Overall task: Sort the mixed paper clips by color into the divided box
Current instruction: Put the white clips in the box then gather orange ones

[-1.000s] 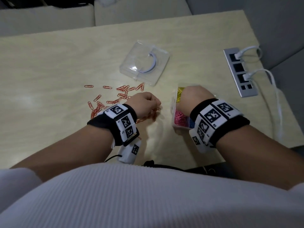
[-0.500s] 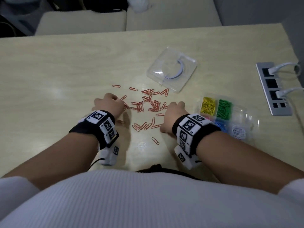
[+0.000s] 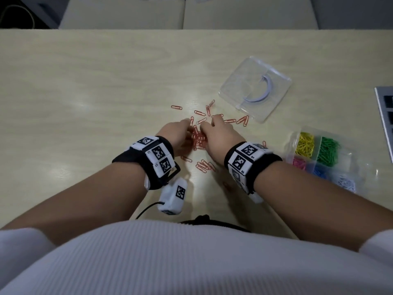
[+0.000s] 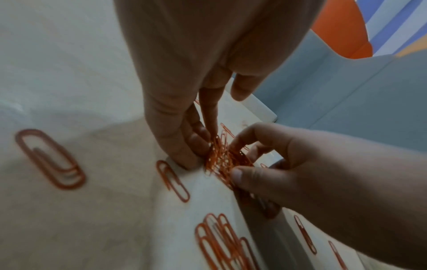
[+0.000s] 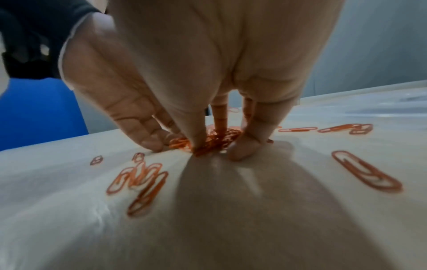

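Nearest me, at the near table (image 3: pixel 63 92) edge, my two forearms come in over the white ribbed top I wear, and bare wood lies between them up to a small cluster of loose orange clips (image 3: pixel 203 166) just near of my wrists.

A little farther in, both hands meet over the bunched orange paper clips (image 3: pixel 198 140). My left hand (image 3: pixel 177 135) has its fingers straight, tips down on the table and pressed against the left side of the bunch. My right hand (image 3: pixel 221 137) closes in from the right with fingers and thumb curled round the same bunch, the thumb tip on its near edge; in the right wrist view the fingertips (image 5: pixel 240 149) stand planted on the wood round the clips. The bunch is hemmed on both sides, with only a narrow gap between the hands.

Beyond the fingertips more orange clips lie scattered singly, the farthest reaching almost to the near corner of the clear lid (image 3: pixel 256 88), which lies flat, far and right of the hands.

To the right of my right wrist sits the divided box (image 3: pixel 353 158), well apart from the bunch: yellow and green clips in its far compartments, pink, blue and white in the near ones. A power strip (image 3: pixel 385 116) cuts in at the right edge.

The left half of the table is open wood out to its far edge.
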Action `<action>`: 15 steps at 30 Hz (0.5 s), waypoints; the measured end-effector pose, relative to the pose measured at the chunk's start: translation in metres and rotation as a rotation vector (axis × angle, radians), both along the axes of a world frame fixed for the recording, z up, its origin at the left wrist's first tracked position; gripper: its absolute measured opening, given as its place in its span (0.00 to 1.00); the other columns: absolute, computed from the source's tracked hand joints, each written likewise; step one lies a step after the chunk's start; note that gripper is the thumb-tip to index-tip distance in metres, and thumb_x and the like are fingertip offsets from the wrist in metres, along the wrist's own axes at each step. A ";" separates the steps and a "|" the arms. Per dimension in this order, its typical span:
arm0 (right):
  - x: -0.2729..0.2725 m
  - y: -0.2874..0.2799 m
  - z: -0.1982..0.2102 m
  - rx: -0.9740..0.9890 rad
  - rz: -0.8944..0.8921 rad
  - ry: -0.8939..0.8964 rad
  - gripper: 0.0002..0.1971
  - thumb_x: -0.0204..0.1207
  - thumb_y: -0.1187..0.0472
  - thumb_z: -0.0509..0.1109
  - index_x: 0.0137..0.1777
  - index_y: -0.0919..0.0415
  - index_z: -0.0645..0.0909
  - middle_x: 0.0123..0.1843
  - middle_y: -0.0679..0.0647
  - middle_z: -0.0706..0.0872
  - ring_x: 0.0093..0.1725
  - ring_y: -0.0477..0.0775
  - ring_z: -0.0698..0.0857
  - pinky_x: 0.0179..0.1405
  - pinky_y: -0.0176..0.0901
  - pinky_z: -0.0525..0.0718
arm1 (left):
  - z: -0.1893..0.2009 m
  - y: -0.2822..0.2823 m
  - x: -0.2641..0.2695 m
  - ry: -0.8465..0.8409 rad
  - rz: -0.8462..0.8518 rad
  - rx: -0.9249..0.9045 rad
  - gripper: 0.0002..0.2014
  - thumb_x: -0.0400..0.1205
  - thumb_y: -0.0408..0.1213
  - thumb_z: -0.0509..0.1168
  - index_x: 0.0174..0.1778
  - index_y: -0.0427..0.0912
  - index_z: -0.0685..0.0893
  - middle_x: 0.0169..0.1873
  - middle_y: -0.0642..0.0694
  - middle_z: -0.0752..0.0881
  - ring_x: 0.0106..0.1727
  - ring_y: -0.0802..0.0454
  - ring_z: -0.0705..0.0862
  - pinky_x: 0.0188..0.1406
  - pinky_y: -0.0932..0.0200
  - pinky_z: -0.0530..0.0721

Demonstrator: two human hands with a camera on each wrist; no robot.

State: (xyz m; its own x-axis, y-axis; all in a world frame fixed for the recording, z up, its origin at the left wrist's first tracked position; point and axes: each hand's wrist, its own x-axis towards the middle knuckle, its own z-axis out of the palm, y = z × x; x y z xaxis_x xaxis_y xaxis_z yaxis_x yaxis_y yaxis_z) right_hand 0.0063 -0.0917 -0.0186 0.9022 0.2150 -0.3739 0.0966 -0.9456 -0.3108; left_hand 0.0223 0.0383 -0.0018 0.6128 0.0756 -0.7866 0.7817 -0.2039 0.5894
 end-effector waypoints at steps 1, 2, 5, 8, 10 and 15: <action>0.001 0.000 -0.001 -0.007 0.017 -0.016 0.13 0.78 0.64 0.62 0.61 0.56 0.71 0.59 0.58 0.68 0.54 0.64 0.75 0.48 0.55 0.81 | -0.002 0.002 0.001 0.010 0.028 -0.030 0.18 0.86 0.48 0.54 0.45 0.39 0.84 0.34 0.44 0.82 0.35 0.47 0.80 0.48 0.51 0.80; 0.002 0.000 -0.003 -0.013 0.035 -0.028 0.11 0.78 0.66 0.60 0.59 0.57 0.71 0.57 0.58 0.68 0.51 0.63 0.75 0.46 0.53 0.80 | -0.003 0.005 0.001 0.014 0.044 -0.051 0.18 0.86 0.48 0.54 0.45 0.39 0.84 0.34 0.44 0.82 0.36 0.47 0.80 0.48 0.51 0.81; 0.003 -0.001 -0.005 -0.037 0.074 -0.038 0.08 0.75 0.68 0.63 0.52 0.59 0.73 0.53 0.58 0.70 0.47 0.63 0.78 0.39 0.49 0.76 | -0.006 0.009 0.002 0.002 0.083 -0.086 0.19 0.87 0.49 0.54 0.46 0.39 0.84 0.35 0.44 0.83 0.37 0.48 0.83 0.46 0.52 0.82; 0.004 -0.001 -0.002 -0.003 0.072 -0.044 0.04 0.76 0.65 0.64 0.49 0.59 0.76 0.50 0.58 0.74 0.48 0.63 0.81 0.39 0.45 0.73 | -0.010 0.009 0.004 0.025 0.067 -0.118 0.20 0.88 0.48 0.52 0.44 0.39 0.84 0.34 0.45 0.86 0.37 0.49 0.85 0.46 0.53 0.82; 0.005 0.002 0.006 0.085 0.051 -0.058 0.06 0.76 0.63 0.65 0.51 0.60 0.79 0.50 0.57 0.77 0.50 0.59 0.80 0.43 0.43 0.72 | -0.008 0.006 0.002 0.048 0.051 -0.173 0.21 0.88 0.47 0.50 0.41 0.40 0.82 0.28 0.47 0.86 0.33 0.51 0.84 0.46 0.54 0.81; 0.009 0.023 0.035 0.226 0.128 -0.044 0.08 0.72 0.62 0.67 0.50 0.54 0.82 0.50 0.53 0.81 0.50 0.53 0.79 0.49 0.46 0.78 | -0.009 0.009 -0.001 0.100 0.133 -0.328 0.12 0.84 0.37 0.53 0.47 0.36 0.81 0.28 0.42 0.80 0.27 0.48 0.79 0.33 0.47 0.89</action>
